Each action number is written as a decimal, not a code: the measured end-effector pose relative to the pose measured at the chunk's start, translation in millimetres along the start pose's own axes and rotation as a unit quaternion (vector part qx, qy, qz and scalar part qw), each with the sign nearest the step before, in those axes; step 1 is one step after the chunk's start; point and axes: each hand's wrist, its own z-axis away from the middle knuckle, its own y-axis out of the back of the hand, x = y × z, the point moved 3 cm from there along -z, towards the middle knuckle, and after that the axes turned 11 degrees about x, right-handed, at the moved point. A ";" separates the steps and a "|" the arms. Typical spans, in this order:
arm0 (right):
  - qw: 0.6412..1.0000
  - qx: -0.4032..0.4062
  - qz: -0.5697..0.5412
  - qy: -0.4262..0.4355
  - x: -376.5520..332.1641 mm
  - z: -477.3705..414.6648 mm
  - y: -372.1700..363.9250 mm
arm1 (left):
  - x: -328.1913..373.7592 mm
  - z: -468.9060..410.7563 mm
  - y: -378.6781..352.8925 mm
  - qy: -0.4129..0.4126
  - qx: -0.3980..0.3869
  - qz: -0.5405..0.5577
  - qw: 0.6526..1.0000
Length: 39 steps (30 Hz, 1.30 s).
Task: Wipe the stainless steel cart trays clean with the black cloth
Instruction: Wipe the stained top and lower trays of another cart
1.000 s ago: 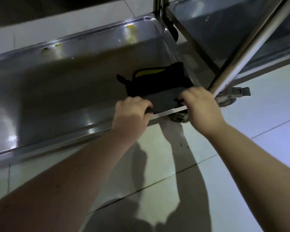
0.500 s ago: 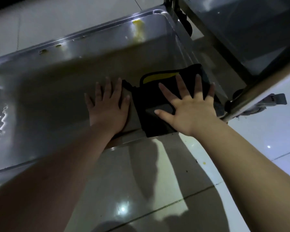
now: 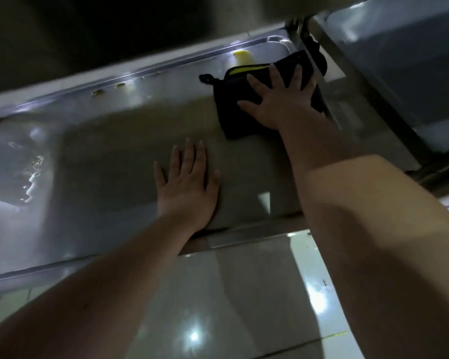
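The black cloth (image 3: 231, 110), folded and showing a yellow edge (image 3: 244, 69), lies flat in the stainless steel cart tray (image 3: 101, 151) at about 1 o'clock, close to the far right corner. The right hand (image 3: 278, 99) presses on it with its fingers spread and straight, its grip slack and curled round nothing. The left hand (image 3: 187, 185) rests palm-down on the bare tray floor at about 5 o'clock, near the front rim, its fingers straight and its grip likewise holding nothing. A yellow smear (image 3: 241, 54) marks the far wall at 12 o'clock, just beyond the cloth. Small yellowish specks (image 3: 98, 93) dot that wall toward 10 o'clock. Glossy floor tiles (image 3: 218, 294) show below the tray.
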 end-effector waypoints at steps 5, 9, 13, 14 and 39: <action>0.999 -0.024 -0.027 -0.001 12.4 61.1 -0.2 | 0.7 -0.9 -2.5 0.001 0.007 0.001 1.000; 0.997 -0.066 -0.029 -0.010 29.2 162.9 -3.7 | 1.1 -0.6 -4.2 -0.001 0.015 0.000 1.000; 0.998 -0.064 0.001 0.018 31.1 217.4 -2.4 | -2.1 4.8 -2.8 -0.001 0.024 0.008 1.000; 0.998 -0.065 0.001 0.016 30.2 216.1 -2.1 | -2.2 6.4 -2.2 0.000 0.027 0.010 1.000; 0.999 0.048 -0.016 0.019 -0.2 224.7 -15.1 | -47.3 -3.7 8.0 -0.010 -0.019 0.013 1.000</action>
